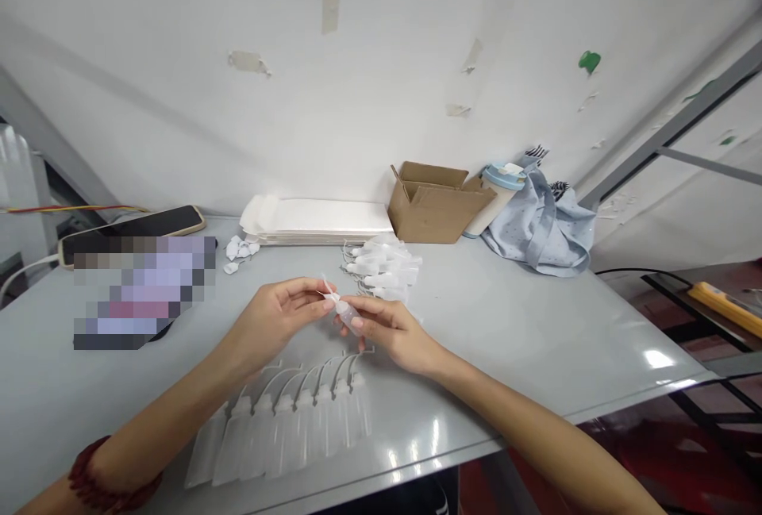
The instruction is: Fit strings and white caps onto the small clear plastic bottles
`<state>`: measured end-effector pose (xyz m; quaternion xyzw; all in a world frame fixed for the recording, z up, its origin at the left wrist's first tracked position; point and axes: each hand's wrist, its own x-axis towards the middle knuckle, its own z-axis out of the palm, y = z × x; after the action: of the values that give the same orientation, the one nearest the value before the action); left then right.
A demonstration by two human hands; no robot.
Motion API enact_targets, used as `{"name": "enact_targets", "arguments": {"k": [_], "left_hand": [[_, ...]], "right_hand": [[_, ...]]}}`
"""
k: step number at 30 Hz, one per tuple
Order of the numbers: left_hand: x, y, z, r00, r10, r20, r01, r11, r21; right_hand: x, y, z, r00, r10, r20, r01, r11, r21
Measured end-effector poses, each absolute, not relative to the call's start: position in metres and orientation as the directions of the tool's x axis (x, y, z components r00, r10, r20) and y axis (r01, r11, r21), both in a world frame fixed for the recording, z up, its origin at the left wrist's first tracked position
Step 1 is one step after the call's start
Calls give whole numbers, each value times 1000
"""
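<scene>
My right hand (396,332) is closed round a small translucent plastic bottle (350,315), tilted with its neck up and to the left. At that neck, my left hand (291,305) pinches a small white piece (331,296); whether this is a cap, a label or part of a stem I cannot make out. Just below both hands, several clear flat-bodied bottles (286,432) with thin bent stems lie side by side in a row. Beyond my right hand is a pile of similar white translucent bottles (384,265).
Small crumpled white bits (238,249) lie at the back left, by a phone (136,229) and a blurred-out device (148,289). Along the wall are a stack of white flat boxes (321,217), an open cardboard box (437,209), a lidded cup (497,194) and a blue cloth bag (544,225).
</scene>
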<state>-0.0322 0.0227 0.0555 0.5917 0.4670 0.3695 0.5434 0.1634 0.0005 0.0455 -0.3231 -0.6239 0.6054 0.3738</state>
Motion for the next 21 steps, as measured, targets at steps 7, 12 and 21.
{"name": "enact_targets", "arguments": {"k": [7,12,21], "left_hand": [[-31,18,62,341,940,-13,117,-28,993],[-30,18,66,401,916,10,166,-83,983],[-32,12,67,476,854,212,158,-320,934]], "right_hand": [[166,2,44,-497,868,14,-131,-59,-990],[165,1,41,-508,861,-11,-230,-147,-962],[168,-3,53,-561,812,-164,-272,-367,-890]]}}
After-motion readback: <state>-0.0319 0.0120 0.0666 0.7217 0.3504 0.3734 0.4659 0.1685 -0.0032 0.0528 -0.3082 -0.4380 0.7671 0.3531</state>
